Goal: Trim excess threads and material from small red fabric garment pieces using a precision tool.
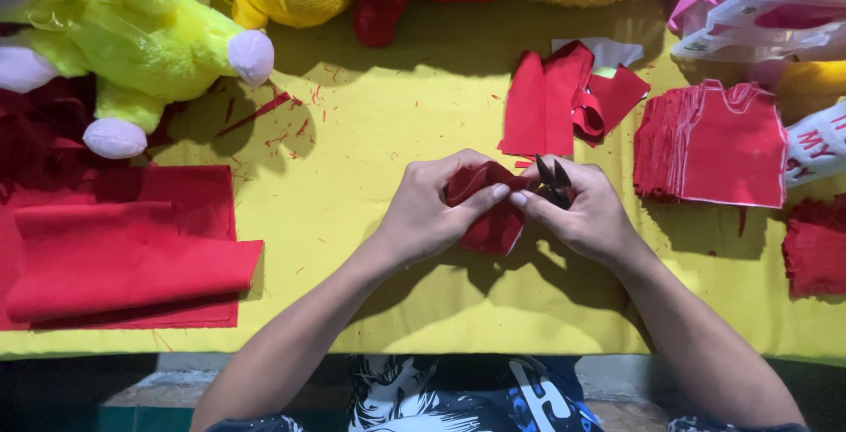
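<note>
Left hand (432,212): grip closed, pinching a small folded piece of red felt (483,207) above the middle of the yellow-covered tabletop (397,115). Right hand (586,212): grip closed around small dark scissors (553,182), blades pointing up and away. Felt lies immediately left of the blades, touching both hands' fingertips; its long axis cannot be told. Stack of cut red shirt-shaped felt pieces (723,145) sits to the right.

Yellow-green plush toy (132,35), folded red fabric (123,256), stack of red cut shirts (723,145), yellow tablecloth (397,106)
</note>
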